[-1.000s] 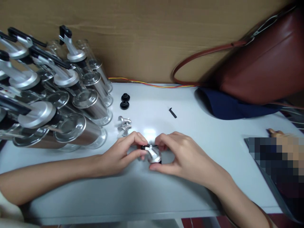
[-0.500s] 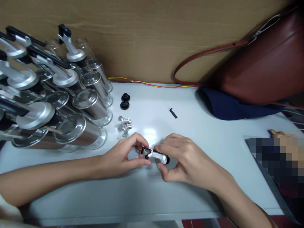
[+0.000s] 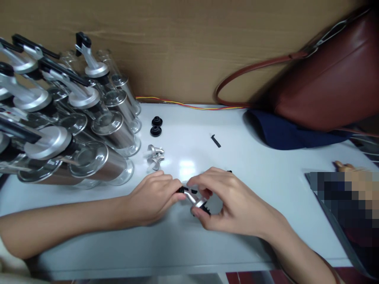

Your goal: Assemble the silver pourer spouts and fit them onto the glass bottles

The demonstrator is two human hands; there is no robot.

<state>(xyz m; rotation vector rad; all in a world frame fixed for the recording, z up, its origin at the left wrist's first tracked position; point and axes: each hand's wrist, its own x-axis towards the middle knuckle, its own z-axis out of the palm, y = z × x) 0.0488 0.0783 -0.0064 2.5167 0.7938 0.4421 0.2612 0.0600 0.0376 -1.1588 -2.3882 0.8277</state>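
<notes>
Between my hands is a silver bottle pourer (image 3: 190,196) with a black lever and a black ribbed stopper. My left hand (image 3: 156,197) pinches the black end of its spout, the fingers closed. At the other end, the thumb of my right hand (image 3: 227,201) presses on the round base, while the index finger curves over the lever; its other fingers are partly hidden. Beyond my left hand lie silver spout pieces (image 3: 155,157). Farther back are two black ribbed stoppers (image 3: 156,131), and a loose black lever (image 3: 216,141) lies on the table.
Several glass and steel bottles (image 3: 114,130) with pourers crowd the left side of the white table (image 3: 183,122). A brown bag (image 3: 322,75) rests on dark blue cloth (image 3: 287,132) at right. Cardboard (image 3: 177,47) stands behind, with red and yellow wires (image 3: 189,105) along its foot.
The pourer has tilted, its base swinging toward me. My left fingers have closed around the spout's end, and my right index finger has lifted over the lever.
</notes>
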